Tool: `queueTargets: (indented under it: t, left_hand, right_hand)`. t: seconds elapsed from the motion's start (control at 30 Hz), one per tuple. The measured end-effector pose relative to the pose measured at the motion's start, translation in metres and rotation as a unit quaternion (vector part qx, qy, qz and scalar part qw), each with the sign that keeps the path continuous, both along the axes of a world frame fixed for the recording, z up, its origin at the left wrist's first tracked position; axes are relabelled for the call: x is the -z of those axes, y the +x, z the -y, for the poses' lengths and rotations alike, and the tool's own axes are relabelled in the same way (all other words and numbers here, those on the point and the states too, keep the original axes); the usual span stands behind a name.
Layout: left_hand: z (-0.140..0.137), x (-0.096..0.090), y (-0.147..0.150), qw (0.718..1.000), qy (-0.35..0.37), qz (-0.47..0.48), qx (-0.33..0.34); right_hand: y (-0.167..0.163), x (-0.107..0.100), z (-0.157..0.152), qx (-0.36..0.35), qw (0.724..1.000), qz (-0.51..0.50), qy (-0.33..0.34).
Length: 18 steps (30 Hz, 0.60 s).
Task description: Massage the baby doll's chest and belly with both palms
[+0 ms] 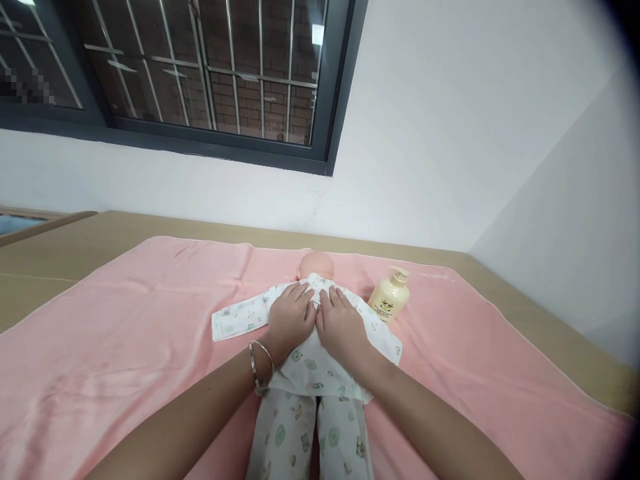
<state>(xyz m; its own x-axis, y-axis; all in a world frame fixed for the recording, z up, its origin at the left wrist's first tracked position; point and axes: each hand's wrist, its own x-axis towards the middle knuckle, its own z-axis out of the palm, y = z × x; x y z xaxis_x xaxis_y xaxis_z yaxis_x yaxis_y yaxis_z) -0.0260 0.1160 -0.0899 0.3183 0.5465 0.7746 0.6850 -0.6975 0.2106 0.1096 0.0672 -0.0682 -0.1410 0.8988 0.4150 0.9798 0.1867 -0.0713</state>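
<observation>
Okay, far left there's one bluish thing (20,224) past the edge of the wooden table (40,293), too cut off to name. One pink cloth (115,340) covers most of the tabletop, with a strip of bare wood along the left and back, and its left half is wide open apart from creases, so plenty of room there. Above that, one dark-framed window (215,143) with metal bars sits in the white wall (425,133), which closes things off at the back.

Middle of the cloth: one doll (317,357), head toward the wall, in one printed top and one pair of matching trousers (285,437), both legs side by side. One sleeve (245,317) sticks out flat to the left. Two hands on its chest: left hand (291,313) with a silvery bangle (253,367) on the wrist, right hand (343,327) next to it, both palms down, fingers flat and fairly close together, thumbs nearly meeting.

Just right of the doll, one cream pump bottle (390,297) stands by the other sleeve, kinda crowding that side; beyond it there's more open cloth, then the table's right edge and the wall
</observation>
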Motion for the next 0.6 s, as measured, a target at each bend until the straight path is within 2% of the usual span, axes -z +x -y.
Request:
queueTargets:
  t: [0.13, 0.27, 0.43, 0.53, 0.6]
  left_hand:
    - [-0.005, 0.001, 0.001, 0.997, -0.071, 0.017, -0.015]
    - [-0.012, 0.002, 0.002, 0.993, -0.120, -0.009, 0.013]
    - [-0.016, 0.002, 0.000, 0.995, -0.073, -0.006, 0.068]
    - [-0.014, 0.003, -0.001, 0.994, -0.045, 0.011, 0.096]
    - [-0.012, 0.004, -0.002, 0.995, -0.036, 0.031, 0.091]
  right_hand:
    - [0.007, -0.003, -0.010, 0.034, 0.998, -0.054, -0.025]
    - [0.016, -0.003, -0.024, 0.010, 0.997, -0.067, -0.032]
    - [0.019, 0.000, -0.029, -0.035, 0.998, -0.051, -0.027]
    - [0.014, 0.000, -0.023, -0.038, 0.999, -0.036, -0.012]
    - [0.009, -0.001, -0.016, -0.029, 0.999, -0.023, -0.004]
